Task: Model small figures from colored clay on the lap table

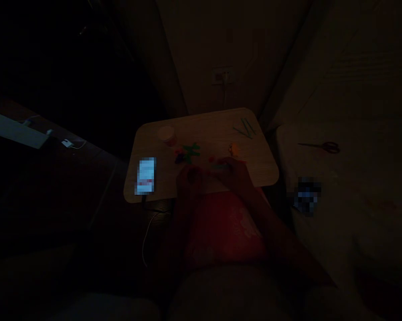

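The scene is very dark, so finger detail is poor. My left hand (188,176) is over the near edge of a small wooden table (201,127), its fingers curled; whatever they hold is lost in shadow. To its right, my right hand (233,171) reaches inward with fingers bent together around something small that I cannot make out. A faint greenish strip (220,166) shows at its fingertips. Small red pieces (212,158) lie just beyond. Green pieces (190,152) and a dark lump (180,158) are past my left hand. An orange piece (233,149) sits beyond my right hand.
A lidded tub (167,135) stands at the back left. Thin green sticks (245,129) lie at the back right. A lit phone (145,176) with a cable is at the left edge. Scissors (328,147) rest on a pale surface to the right. A wall socket (221,76) is behind.
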`<state>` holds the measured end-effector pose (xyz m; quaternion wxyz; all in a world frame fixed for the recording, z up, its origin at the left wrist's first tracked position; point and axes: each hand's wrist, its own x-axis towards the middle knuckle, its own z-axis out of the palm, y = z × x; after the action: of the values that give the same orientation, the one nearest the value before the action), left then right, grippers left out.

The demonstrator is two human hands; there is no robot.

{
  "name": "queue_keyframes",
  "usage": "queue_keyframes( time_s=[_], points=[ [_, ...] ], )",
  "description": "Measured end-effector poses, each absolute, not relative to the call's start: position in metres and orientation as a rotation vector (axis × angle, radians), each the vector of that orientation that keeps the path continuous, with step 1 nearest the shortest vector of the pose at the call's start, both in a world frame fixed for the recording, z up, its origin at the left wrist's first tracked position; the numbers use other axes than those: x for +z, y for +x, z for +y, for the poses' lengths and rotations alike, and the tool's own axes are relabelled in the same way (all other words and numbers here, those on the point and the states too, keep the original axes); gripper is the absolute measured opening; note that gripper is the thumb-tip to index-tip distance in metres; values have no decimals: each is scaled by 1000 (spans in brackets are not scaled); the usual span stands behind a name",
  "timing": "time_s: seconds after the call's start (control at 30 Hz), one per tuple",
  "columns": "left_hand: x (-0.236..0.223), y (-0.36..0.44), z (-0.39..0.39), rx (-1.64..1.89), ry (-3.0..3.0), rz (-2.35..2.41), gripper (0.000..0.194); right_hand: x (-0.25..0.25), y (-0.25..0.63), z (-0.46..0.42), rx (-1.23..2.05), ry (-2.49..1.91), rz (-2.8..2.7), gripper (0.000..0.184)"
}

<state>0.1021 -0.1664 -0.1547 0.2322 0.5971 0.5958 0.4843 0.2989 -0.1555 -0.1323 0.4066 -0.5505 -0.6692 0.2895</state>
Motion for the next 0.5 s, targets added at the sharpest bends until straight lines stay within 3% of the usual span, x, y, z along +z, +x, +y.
queue_keyframes(
  time_s=[0.27,0.5],
  points=[
    [-156,99,-166,1331,1629,1622,18,-118,271,-149,489,-1751,-2182,24],
    [-152,113,-167,1113,1798,1629,17,-117,290,-146,416,-1853,-2111,28]
  ],
)
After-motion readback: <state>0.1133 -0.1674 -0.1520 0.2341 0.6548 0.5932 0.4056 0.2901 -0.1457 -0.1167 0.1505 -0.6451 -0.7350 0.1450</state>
